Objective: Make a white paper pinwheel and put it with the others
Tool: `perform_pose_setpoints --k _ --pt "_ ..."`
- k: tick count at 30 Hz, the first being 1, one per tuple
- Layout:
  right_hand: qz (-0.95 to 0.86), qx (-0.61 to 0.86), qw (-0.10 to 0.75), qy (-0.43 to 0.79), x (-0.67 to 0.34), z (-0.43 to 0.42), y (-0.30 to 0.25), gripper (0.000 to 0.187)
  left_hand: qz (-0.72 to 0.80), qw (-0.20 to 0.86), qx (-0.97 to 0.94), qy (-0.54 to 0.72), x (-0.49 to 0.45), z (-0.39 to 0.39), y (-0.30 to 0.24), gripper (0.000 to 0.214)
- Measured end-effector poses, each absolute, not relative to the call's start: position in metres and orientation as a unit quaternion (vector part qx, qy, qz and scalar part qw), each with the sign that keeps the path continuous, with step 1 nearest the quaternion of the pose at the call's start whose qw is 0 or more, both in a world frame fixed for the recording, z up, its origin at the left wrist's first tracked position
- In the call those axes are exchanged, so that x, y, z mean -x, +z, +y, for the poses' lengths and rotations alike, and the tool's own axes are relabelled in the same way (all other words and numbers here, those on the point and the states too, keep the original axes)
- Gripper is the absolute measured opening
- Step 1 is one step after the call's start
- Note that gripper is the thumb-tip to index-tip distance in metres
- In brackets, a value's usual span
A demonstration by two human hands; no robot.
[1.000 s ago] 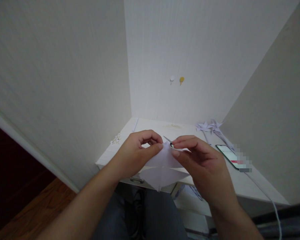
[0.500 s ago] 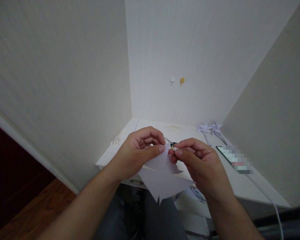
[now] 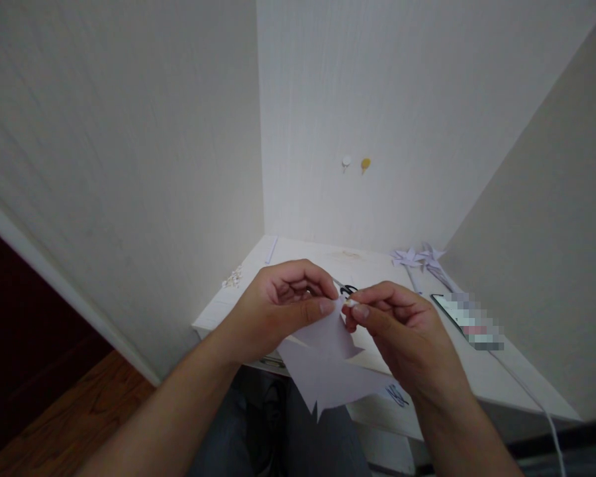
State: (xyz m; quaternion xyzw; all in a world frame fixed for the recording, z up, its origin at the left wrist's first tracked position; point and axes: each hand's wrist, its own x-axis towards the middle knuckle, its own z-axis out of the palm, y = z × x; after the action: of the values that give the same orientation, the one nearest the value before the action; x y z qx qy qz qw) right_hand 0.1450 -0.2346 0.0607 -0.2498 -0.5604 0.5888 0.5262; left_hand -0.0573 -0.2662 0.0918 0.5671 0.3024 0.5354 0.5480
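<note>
My left hand (image 3: 288, 301) pinches the upper tip of a cut sheet of white paper (image 3: 328, 381) between thumb and forefinger. The paper hangs down in pointed flaps over the table's front edge. My right hand (image 3: 407, 324), close beside it, is closed on a small white piece (image 3: 350, 303) at its fingertips, right at the paper's tip. Whether the piece touches the paper, I cannot tell. Behind the fingers lie scissors (image 3: 348, 289), mostly hidden, with black handles.
A pile of small white pieces (image 3: 232, 277) lies at the table's left edge, a white strip (image 3: 271, 250) behind it. Paper pinwheels (image 3: 410, 257) rest at the back right. A phone (image 3: 459, 318) and a white cable (image 3: 524, 387) are on the right. Two hooks (image 3: 366, 163) hang on the wall.
Both hands have dropped slightly in view with the paper, and the right fingertips with the white piece sit at the paper's tip. The view has shifted a little.
</note>
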Motion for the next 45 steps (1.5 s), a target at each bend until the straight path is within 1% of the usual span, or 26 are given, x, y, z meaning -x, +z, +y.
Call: perform_pose_setpoints --k 5,8,15,20,26,32,37,41,45 --pt "-0.554 0.257 0.535 0.583 -0.144 -0.237 0.06 0.015 0.31 0.49 -0.605 0.546 0.057 -0.265 0.089 0.014" --pt "-0.547 0.257 0.54 0.587 -0.143 -0.238 0.06 0.015 0.31 0.473 -0.615 0.549 0.057 -0.264 0.087 0.011" --pt "-0.534 0.27 0.562 0.571 -0.139 -0.241 0.06 0.018 0.319 0.448 -0.617 0.563 0.053 -0.264 0.087 0.015" --pt "-0.528 0.291 0.581 0.546 -0.136 -0.245 0.062 0.02 0.301 0.447 -0.608 0.583 0.049 -0.264 0.084 0.01" --pt "-0.534 0.285 0.581 0.544 -0.136 -0.243 0.061 0.017 0.299 0.438 -0.61 0.589 0.05 -0.265 0.081 0.007" --pt "-0.569 0.277 0.55 0.545 -0.141 -0.238 0.058 0.013 0.324 0.47 -0.566 0.594 0.05 -0.268 0.081 0.006" --pt "-0.554 0.273 0.537 0.575 -0.141 -0.239 0.058 0.012 0.334 0.497 -0.537 0.594 0.047 -0.268 0.081 0.007" --pt "-0.525 0.273 0.541 0.598 -0.137 -0.242 0.057 0.014 0.341 0.485 -0.538 0.599 0.046 -0.268 0.079 0.008" --pt "-0.52 0.297 0.546 0.585 -0.132 -0.244 0.058 0.011 0.382 0.447 -0.542 0.601 0.048 -0.268 0.074 0.007"
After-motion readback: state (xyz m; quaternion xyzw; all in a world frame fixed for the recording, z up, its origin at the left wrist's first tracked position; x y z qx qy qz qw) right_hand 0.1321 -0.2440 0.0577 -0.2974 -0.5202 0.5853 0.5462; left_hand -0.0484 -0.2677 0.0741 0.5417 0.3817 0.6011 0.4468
